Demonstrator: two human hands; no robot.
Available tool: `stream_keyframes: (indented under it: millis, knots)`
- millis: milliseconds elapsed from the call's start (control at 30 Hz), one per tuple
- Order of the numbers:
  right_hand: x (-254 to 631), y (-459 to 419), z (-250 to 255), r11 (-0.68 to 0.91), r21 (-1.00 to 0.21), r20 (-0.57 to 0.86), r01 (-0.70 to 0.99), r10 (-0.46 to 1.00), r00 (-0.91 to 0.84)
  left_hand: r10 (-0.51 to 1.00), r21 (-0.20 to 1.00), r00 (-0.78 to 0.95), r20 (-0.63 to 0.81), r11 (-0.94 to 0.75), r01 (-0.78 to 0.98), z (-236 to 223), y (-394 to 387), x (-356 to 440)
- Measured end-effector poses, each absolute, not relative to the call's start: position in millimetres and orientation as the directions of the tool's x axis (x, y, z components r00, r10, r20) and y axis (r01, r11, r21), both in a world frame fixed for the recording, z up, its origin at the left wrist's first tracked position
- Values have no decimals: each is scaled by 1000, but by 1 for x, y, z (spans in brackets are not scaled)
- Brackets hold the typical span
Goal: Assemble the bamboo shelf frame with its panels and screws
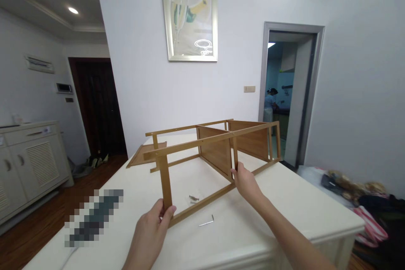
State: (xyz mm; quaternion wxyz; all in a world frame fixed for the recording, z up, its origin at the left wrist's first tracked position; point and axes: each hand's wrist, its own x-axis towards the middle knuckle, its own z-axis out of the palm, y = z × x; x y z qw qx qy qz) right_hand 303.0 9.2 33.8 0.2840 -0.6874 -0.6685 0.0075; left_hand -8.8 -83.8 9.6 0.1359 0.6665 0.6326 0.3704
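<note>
A wooden shelf frame (202, 196) lies on its side on the white table, with two shelf panels, a middle one (214, 149) and a far one (249, 139), fitted across it. My left hand (153, 223) is closed around the near crossbar at its lower corner. Further along, my right hand (245, 179) grips the upright crossbar beside the middle panel. A loose wooden panel (144, 155) rests on the table behind the frame's left end. Several screws (194, 198) lie inside the frame's outline, and an Allen key (206, 221) lies just in front of the lower rail.
The white table (303, 211) fills the foreground. A blurred-out dark object (96, 217) with a cable is at its left. Clothes (357, 190) are piled at the right. A white cabinet (34, 164) stands left, and a person (269, 103) is beyond the doorway.
</note>
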Motion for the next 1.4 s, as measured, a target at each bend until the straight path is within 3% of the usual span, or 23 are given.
stream_keyframes:
  millis: [500,800,967,1100,1267,1400]
  knots:
    - [372,50,33,-21,-466,407,884,882,236,936,721,240,258,-352,596,36,-103,109]
    - [383,8,25,118,-540,539,834,809,234,891,702,400,212,-424,572,30,-92,165]
    - [352,-59,19,337,-798,498,501,836,232,881,711,428,203,-433,554,14,-84,187]
    - [323,-95,10,348,-863,433,367,883,182,878,768,428,212,-421,483,7,-83,194]
    - [313,-100,-23,332,-786,474,522,865,163,872,838,454,183,-380,392,8,-65,173]
    - [320,-94,-57,335,-606,632,721,754,180,958,837,159,241,-287,465,18,-13,111]
